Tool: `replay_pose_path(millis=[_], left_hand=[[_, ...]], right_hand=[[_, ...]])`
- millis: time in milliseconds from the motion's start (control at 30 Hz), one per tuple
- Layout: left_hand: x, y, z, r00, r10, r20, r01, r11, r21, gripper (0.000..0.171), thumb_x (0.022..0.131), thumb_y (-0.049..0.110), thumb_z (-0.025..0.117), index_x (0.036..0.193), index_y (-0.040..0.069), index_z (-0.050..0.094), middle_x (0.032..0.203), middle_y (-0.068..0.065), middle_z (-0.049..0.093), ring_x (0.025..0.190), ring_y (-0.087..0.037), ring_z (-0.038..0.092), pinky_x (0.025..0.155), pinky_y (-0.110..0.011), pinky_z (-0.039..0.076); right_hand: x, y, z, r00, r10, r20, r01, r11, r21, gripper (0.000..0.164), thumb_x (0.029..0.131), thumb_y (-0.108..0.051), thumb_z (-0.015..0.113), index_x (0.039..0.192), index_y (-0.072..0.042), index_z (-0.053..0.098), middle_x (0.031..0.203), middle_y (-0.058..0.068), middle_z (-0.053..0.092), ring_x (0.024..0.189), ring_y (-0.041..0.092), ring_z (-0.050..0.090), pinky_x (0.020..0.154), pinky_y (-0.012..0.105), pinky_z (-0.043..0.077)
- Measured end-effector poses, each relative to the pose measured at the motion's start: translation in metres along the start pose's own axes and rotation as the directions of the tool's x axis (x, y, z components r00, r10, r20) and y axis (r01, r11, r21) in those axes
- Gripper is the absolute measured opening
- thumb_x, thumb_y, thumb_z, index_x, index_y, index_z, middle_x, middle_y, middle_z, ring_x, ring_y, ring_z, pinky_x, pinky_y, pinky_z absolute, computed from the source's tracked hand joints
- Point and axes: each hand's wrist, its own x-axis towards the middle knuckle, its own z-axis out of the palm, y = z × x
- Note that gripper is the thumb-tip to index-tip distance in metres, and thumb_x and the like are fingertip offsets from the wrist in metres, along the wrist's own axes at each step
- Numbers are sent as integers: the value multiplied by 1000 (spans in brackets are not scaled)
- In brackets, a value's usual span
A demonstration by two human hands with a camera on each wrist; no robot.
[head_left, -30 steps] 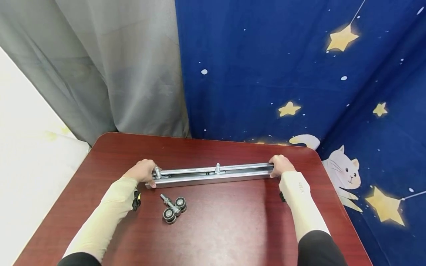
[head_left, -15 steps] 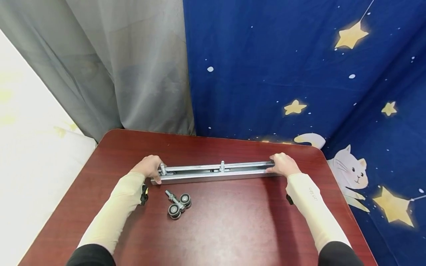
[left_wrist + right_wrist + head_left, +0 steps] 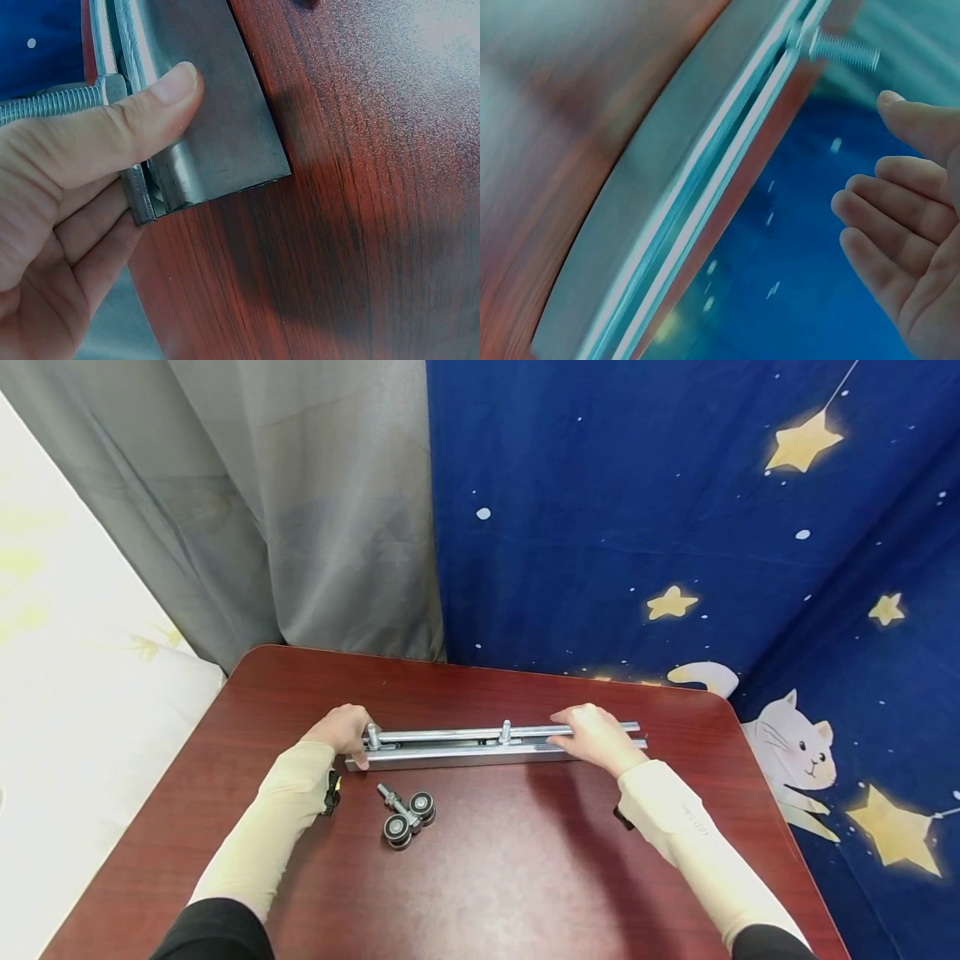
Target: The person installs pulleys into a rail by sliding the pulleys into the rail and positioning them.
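A metal track rail (image 3: 450,757) with an open slot along its top lies across the table. My left hand (image 3: 343,731) grips its left end, the thumb pressed on the near wall in the left wrist view. One threaded bolt (image 3: 373,737) sticks up from the slot beside that hand; a second bolt (image 3: 506,732) stands near the middle. In the head view my right hand (image 3: 596,739) is over the rail's right part. The right wrist view shows its fingers (image 3: 892,225) apart from the rail, holding nothing. A roller trolley (image 3: 405,816) with a bolt lies in front of the rail.
The reddish-brown wooden table (image 3: 480,877) has its far edge behind the rail. A grey curtain (image 3: 345,527) and a blue starry curtain (image 3: 570,543) hang beyond it. White fabric (image 3: 90,735) is at the left.
My right hand has let go of the rail's right end and moved left above it, uncovering that end. The left hand keeps its grip. The head view has shifted slightly.
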Motion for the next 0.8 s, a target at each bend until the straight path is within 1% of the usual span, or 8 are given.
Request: replay_pose_path(millis=[133, 233, 333, 433, 500, 633, 733, 800], left_hand=[[0, 1, 0, 999, -35, 16, 35, 999, -28, 55, 46, 13, 88, 98, 8, 72, 93, -7, 69, 77, -17, 58, 71, -36, 49], [-1, 2, -1, 999, -40, 21, 41, 998, -43, 55, 48, 12, 87, 99, 7, 71, 95, -9, 68, 75, -16, 56, 68, -34, 48], [-2, 2, -2, 999, -48, 16, 49, 998, -45, 54, 48, 12, 87, 99, 7, 71, 96, -9, 68, 75, -15, 55, 66, -32, 48], [-2, 2, -3, 999, -37, 14, 38, 998, -54, 52, 48, 11, 87, 98, 6, 71, 98, -10, 68, 73, -15, 54, 63, -31, 46], [-3, 3, -4, 999, -32, 12, 33, 998, -60, 52, 49, 10, 87, 98, 6, 71, 100, -11, 67, 73, -15, 53, 63, -30, 45], [-3, 3, -3, 1000, -22, 8, 22, 998, -57, 53, 49, 11, 87, 99, 6, 71, 100, -11, 67, 79, -18, 57, 67, -33, 47], [-2, 1, -1, 1000, -29, 7, 29, 998, -53, 54, 49, 12, 87, 100, 7, 71, 99, -10, 67, 85, -21, 59, 71, -35, 49], [-2, 1, -1, 999, -32, 7, 33, 998, -51, 53, 49, 12, 87, 99, 7, 71, 99, -10, 67, 85, -21, 59, 71, -35, 49]], right_hand=[[3, -25, 9, 996, -83, 13, 83, 996, 34, 36, 77, -26, 70, 104, -3, 68, 98, 8, 68, 93, 22, 64, 81, 37, 49], [9, -42, 18, 989, -148, 14, 147, 987, 64, 34, 77, -25, 70, 102, -3, 68, 97, 8, 69, 91, 20, 64, 79, 35, 50], [18, -60, 26, 979, -202, 9, 200, 976, 80, 31, 77, -24, 70, 101, -5, 69, 96, 6, 69, 89, 18, 65, 78, 33, 50], [29, -76, 31, 971, -238, 11, 236, 967, 94, 30, 77, -24, 70, 100, -5, 69, 96, 5, 69, 89, 18, 65, 78, 33, 50], [36, -87, 33, 966, -259, 18, 256, 962, 98, 30, 77, -24, 69, 101, -5, 69, 96, 4, 69, 89, 18, 65, 77, 35, 50], [46, -104, 38, 958, -284, 35, 280, 956, 92, 29, 78, -23, 68, 101, -6, 69, 97, 4, 69, 89, 16, 64, 77, 35, 50], [51, -115, 42, 954, -295, 56, 290, 954, 78, 31, 79, -25, 68, 104, -7, 68, 100, 2, 69, 92, 15, 64, 79, 31, 50], [54, -122, 45, 949, -305, 75, 301, 952, 64, 32, 79, -27, 67, 105, -9, 68, 101, 0, 68, 93, 14, 63, 81, 29, 49]])
